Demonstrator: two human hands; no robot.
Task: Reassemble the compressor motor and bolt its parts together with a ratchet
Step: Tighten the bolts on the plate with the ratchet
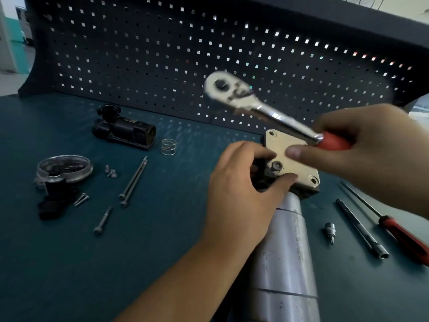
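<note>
The grey cylindrical compressor motor lies along the bench, its far end capped by a square brass-coloured plate with corner holes. A bolt sits at the plate's near-left corner. My left hand grips the dark housing under the plate, thumb on the plate's near edge beside the bolt. My right hand holds the red handle of a chrome ratchet, thumb stretched over the plate. The ratchet head is raised above the plate, blurred, touching nothing.
On the green bench: a black housing part, a spring, a clear round cover on a black part, two long bolts, a shorter bolt, small screws. Right: a socket bit, an extension bar, a red-handled screwdriver. Pegboard behind.
</note>
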